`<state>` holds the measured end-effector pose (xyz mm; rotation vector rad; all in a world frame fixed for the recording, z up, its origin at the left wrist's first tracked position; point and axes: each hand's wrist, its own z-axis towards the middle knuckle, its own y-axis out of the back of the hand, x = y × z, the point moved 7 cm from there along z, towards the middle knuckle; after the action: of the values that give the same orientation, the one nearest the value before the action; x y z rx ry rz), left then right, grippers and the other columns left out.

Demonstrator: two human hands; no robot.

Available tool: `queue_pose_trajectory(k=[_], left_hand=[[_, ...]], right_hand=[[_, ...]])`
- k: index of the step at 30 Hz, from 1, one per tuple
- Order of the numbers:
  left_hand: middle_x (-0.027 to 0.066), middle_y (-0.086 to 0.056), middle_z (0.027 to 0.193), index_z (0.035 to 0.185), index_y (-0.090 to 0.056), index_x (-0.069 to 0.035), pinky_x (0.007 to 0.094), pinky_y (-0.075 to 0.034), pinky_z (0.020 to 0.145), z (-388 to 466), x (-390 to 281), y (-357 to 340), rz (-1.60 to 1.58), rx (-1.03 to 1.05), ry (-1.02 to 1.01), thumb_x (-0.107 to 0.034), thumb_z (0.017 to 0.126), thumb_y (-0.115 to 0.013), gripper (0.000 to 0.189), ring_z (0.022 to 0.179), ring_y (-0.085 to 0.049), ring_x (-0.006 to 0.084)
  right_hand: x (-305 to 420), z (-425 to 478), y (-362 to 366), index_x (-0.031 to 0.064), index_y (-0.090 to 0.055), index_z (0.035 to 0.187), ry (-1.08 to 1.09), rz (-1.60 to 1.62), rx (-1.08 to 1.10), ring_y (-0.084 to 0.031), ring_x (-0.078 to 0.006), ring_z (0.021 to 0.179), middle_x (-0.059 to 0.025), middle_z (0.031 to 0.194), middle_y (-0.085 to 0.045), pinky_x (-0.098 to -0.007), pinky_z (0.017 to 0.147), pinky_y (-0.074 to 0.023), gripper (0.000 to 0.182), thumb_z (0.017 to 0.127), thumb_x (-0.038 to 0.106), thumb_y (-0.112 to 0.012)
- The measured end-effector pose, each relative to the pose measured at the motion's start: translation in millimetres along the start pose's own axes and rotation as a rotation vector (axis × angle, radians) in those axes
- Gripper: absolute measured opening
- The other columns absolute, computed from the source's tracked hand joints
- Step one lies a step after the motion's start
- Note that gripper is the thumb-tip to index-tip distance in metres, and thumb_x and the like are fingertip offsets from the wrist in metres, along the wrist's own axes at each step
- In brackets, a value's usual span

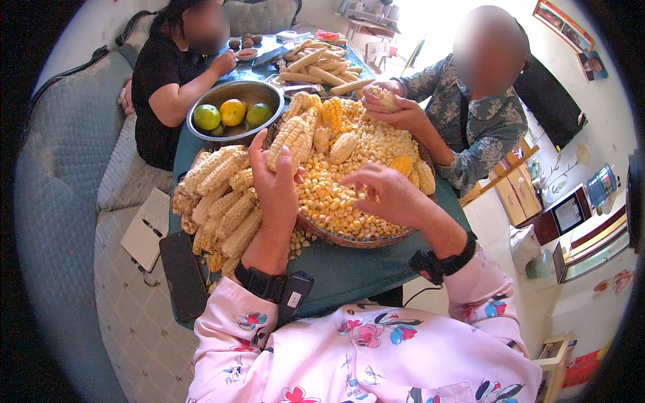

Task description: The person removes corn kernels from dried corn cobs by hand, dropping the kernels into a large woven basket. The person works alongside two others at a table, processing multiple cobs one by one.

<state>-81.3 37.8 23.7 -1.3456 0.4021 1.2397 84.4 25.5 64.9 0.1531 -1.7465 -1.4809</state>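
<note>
My left hand (276, 186) is at the left side of a round woven basket (355, 243) heaped with loose corn kernels (332, 201). Its thumb and fingers are around a pale ear of corn (291, 138), which still has its kernels. My right hand (385, 194) hovers above the kernels with its fingers apart and nothing in them. Whole ears, such as a yellow ear (332, 113) and a short pale ear (344, 147), lie on the heap. A pile of stripped corn cobs (221, 196) rests left of my left hand.
A metal bowl (234, 135) with citrus fruit stands behind the cobs. More cobs (322, 65) lie at the table's (347, 282) far end. A dark phone-like slab (182, 277) sits at the near-left edge. One person (161, 85) sits left; another (484, 126), right, holds a cob.
</note>
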Motion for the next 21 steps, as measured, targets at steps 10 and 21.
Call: queue_pose_trajectory(k=[10,21], left_hand=[[0.0059,-0.053,0.091,0.115,-0.034,-0.004,0.0183,-0.044,0.054,1.2,13.0,-13.0,-0.051,0.161,0.030,-0.009,0.077,-0.062,0.048,0.071,-0.052,0.0081],[0.0049,-0.059,0.091,0.112,-0.047,0.000,0.0192,-0.047,0.055,-36.5,32.0,-55.5,-0.055,0.594,0.318,-0.040,0.082,-0.055,0.050,0.068,-0.055,0.0079]], right_hand=[[-7.6,19.5,-23.9,0.0075,-0.051,0.108,0.277,-0.165,-0.222,-0.055,-0.0257,0.084,-0.0103,0.092,-0.054,-0.0344,0.071,-0.0453,0.027,0.082,0.005,-0.047],[-52.2,-14.2,-12.0,0.0030,-0.045,0.108,-0.094,1.043,-0.434,-0.042,-0.0035,0.050,0.0009,0.068,-0.050,-0.0175,0.042,-0.0341,0.035,0.092,0.033,-0.039]])
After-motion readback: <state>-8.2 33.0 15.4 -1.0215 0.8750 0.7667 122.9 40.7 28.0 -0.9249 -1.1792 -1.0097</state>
